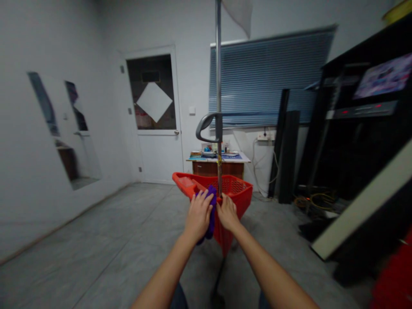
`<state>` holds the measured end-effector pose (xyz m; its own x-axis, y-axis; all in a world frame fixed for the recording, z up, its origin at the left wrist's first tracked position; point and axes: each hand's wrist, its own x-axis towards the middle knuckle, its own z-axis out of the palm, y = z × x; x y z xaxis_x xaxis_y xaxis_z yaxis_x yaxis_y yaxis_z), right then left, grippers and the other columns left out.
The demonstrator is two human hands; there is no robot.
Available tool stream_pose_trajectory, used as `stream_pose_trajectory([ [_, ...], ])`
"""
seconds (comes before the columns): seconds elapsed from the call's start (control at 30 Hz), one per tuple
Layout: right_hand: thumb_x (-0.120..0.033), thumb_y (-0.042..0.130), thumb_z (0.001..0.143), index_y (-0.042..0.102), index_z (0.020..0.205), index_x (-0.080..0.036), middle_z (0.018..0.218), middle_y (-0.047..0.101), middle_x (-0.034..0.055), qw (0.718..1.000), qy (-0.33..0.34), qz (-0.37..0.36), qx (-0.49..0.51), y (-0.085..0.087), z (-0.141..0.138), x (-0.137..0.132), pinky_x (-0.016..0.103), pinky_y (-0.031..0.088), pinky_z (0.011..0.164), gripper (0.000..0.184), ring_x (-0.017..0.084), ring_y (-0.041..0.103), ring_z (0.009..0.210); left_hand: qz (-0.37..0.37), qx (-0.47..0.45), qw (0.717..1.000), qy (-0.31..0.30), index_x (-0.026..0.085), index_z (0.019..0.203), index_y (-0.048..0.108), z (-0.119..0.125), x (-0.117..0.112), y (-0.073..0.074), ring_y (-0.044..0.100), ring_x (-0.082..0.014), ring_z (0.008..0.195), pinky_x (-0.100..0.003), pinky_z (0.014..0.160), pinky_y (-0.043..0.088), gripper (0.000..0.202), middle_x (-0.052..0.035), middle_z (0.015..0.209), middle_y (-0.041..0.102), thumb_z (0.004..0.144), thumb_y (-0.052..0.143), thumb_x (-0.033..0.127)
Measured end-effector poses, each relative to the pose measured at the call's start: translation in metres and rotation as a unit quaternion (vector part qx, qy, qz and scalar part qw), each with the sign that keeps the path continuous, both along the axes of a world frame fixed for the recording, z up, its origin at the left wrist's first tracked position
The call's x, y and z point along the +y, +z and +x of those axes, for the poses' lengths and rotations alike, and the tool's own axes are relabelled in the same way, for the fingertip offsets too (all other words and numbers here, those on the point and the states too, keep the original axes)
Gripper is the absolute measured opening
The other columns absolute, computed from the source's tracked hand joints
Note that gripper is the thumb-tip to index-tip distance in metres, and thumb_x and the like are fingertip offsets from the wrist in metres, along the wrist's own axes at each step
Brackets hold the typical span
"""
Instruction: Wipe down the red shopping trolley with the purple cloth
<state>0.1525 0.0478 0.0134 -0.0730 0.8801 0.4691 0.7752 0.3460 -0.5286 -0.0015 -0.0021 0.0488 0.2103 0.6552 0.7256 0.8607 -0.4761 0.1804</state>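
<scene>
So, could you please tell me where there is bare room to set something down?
The floor left of the red basket lies bare, bordered by the left wall and the white door. Crowded spots: the dark upright panels and cables at right, and the desk.

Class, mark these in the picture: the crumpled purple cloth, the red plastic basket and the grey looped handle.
Crumpled purple cloth [211,222], head view: on its lower part.
Red plastic basket [243,201], head view: on its wall at picture right.
Grey looped handle [219,128], head view: on its upright right side.
</scene>
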Motion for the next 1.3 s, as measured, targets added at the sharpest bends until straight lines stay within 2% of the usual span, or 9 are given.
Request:
stream_pose_trajectory([
  [0.2,-0.052,0.029,0.099,0.036,0.144,-0.012,0.147,0.044,0.0169,1.0,0.004,-0.016,0.004,0.011,-0.008,-0.01,0.046,0.026,0.114,0.061,0.027,0.035,0.14,-0.008,-0.003,1.0,0.02,0.021,0.138,0.049,-0.016,0.009,0.007,0.037,-0.0233,0.142,-0.054,0.117,0.029,0.041,-0.01,0.147,0.05,0.1,0.035,0.028],
  [0.37,-0.055,0.026,0.099,0.035,0.147,-0.015,0.15,0.041,0.0166,1.0,0.017,-0.024,0.006,0.013,-0.028,-0.016,0.048,0.026,0.114,0.063,0.028,0.032,0.142,0.007,-0.042,0.995,0.093,0.018,0.129,0.057,-0.034,0.023,0.011,0.048,-0.0242,0.134,-0.055,0.115,0.032,0.041,-0.0116,0.137,0.059,0.1,0.027,0.023],
  [0.5,-0.052,0.023,0.1,0.034,0.149,-0.012,0.152,0.039,0.0164,0.998,0.047,-0.031,-0.015,0.011,-0.034,-0.016,0.046,0.023,0.116,0.064,0.026,0.03,0.144,0.052,-0.034,0.986,0.154,0.013,0.135,0.052,-0.025,0.009,-0.006,0.044,-0.0287,0.137,-0.057,0.114,0.033,0.043,-0.0171,0.143,0.052,0.1,0.03,0.024],
  [0.67,-0.046,0.02,0.102,0.035,0.15,-0.02,0.157,0.032,0.008,0.994,0.096,-0.02,-0.052,0.011,-0.028,-0.01,0.044,0.019,0.119,0.057,0.021,0.025,0.146,0.067,0.049,0.987,0.136,0.019,0.145,0.043,-0.02,-0.014,-0.023,0.028,-0.0291,0.146,-0.052,0.118,0.029,0.049,-0.0122,0.156,0.036,0.096,0.039,0.022],
  [0.87,-0.046,0.029,0.101,0.03,0.152,-0.024,0.157,0.032,0.0053,0.986,0.139,-0.002,-0.096,0.016,-0.029,-0.012,0.044,0.02,0.119,0.056,0.021,0.029,0.145,0.03,0.045,0.984,0.172,0.015,0.134,0.056,-0.04,0.007,0.013,0.048,-0.0296,0.134,-0.054,0.116,0.029,0.043,-0.016,0.138,0.058,0.099,0.034,0.027],
  [0.93,-0.047,0.032,0.1,0.03,0.153,-0.023,0.158,0.032,0.006,0.982,0.156,-0.004,-0.101,0.019,-0.03,-0.014,0.043,0.02,0.118,0.058,0.022,0.029,0.144,0.026,0.041,0.982,0.185,0.014,0.131,0.058,-0.04,0.01,0.016,0.049,-0.0296,0.132,-0.054,0.116,0.029,0.043,-0.0163,0.135,0.06,0.099,0.033,0.027],
  [1.0,-0.048,0.03,0.1,0.029,0.153,-0.023,0.158,0.03,0.0057,0.98,0.173,-0.02,-0.099,0.021,-0.032,-0.013,0.043,0.02,0.118,0.058,0.022,0.028,0.145,0.039,0.048,0.98,0.191,0.014,0.135,0.055,-0.036,0.006,0.005,0.042,-0.0302,0.138,-0.052,0.116,0.03,0.043,-0.0163,0.144,0.052,0.098,0.036,0.026],
  [1.17,-0.043,0.018,0.103,0.03,0.152,-0.025,0.158,0.032,0.003,0.975,0.192,-0.062,-0.09,0.022,-0.034,-0.009,0.042,0.021,0.118,0.054,0.018,0.028,0.144,0.064,0.057,0.976,0.201,0.019,0.151,0.034,-0.027,-0.014,-0.05,0.018,-0.0277,0.149,-0.05,0.118,0.028,0.056,-0.0108,0.159,0.029,0.095,0.041,0.019],
  [1.3,-0.047,0.015,0.103,0.032,0.151,-0.026,0.157,0.034,0.0027,0.975,0.197,-0.062,-0.083,0.021,-0.036,-0.01,0.041,0.023,0.117,0.056,0.017,0.03,0.143,0.056,0.043,0.977,0.203,0.022,0.153,0.03,-0.034,-0.013,-0.05,0.015,-0.0283,0.15,-0.054,0.12,0.021,0.06,-0.0106,0.16,0.025,0.095,0.046,0.027],
])
